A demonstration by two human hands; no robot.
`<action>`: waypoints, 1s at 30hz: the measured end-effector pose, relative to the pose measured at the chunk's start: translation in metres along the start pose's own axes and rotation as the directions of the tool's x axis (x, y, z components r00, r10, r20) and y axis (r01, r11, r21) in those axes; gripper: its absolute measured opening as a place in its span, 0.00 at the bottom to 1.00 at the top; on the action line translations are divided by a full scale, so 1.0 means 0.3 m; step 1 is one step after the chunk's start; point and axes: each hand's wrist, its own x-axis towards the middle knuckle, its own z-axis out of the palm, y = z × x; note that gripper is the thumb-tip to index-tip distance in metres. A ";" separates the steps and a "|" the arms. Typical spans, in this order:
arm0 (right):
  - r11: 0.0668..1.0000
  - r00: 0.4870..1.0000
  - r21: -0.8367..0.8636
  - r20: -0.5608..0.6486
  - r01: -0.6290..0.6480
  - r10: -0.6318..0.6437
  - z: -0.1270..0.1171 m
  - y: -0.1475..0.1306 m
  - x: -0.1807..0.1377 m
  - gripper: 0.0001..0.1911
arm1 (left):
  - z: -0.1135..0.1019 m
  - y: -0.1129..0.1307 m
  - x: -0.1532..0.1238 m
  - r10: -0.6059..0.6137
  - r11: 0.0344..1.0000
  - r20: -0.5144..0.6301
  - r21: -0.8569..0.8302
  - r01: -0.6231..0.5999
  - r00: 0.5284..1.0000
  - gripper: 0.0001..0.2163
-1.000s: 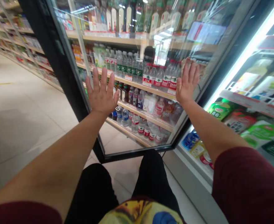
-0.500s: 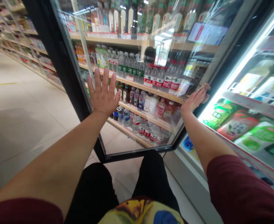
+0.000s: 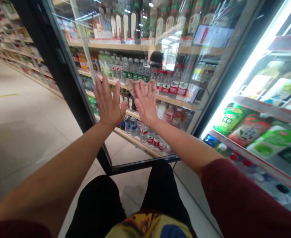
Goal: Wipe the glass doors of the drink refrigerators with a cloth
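Observation:
A glass door (image 3: 122,150) with a black frame stands swung open in front of me. My left hand (image 3: 110,104) lies against the pane near its left side, fingers spread, with nothing in it. Just to the right, my right hand (image 3: 145,107) presses a crumpled beige cloth (image 3: 152,87) flat on the glass. The cloth shows around the fingertips; its middle is hidden under them. Through the pane, bottled drinks stand on shelves behind the hands.
To the right is a lit cooler with drink cartons and bottles (image 3: 249,129) on its shelves. Long store shelves (image 3: 23,49) run along the far left beside the tiled floor (image 3: 23,129). My knees (image 3: 99,195) are close to the door's lower edge.
My right hand has swept left across the glass with the cloth, from the door's right edge to beside my left hand. The left hand stays about where it was.

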 end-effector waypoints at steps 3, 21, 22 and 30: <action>0.983 0.991 0.166 0.097 0.080 -0.097 -0.020 -0.062 0.035 0.36 | 0.044 0.083 0.005 0.075 0.997 0.044 -0.028 -0.074 0.996 0.37; 0.904 0.959 -0.365 -0.248 -0.224 0.138 -0.232 0.585 -0.120 0.41 | 0.034 0.189 0.006 0.040 0.999 0.123 -0.027 -0.037 0.992 0.38; 0.892 0.960 -0.391 -0.243 -0.228 0.138 -0.232 0.580 -0.117 0.40 | 0.026 0.199 0.039 0.014 1.000 0.087 -0.019 -0.012 0.996 0.39; 0.885 0.961 -0.405 -0.239 -0.232 0.142 -0.240 0.586 -0.115 0.38 | 0.128 0.175 -0.043 0.183 0.980 0.129 -0.104 -0.170 0.975 0.31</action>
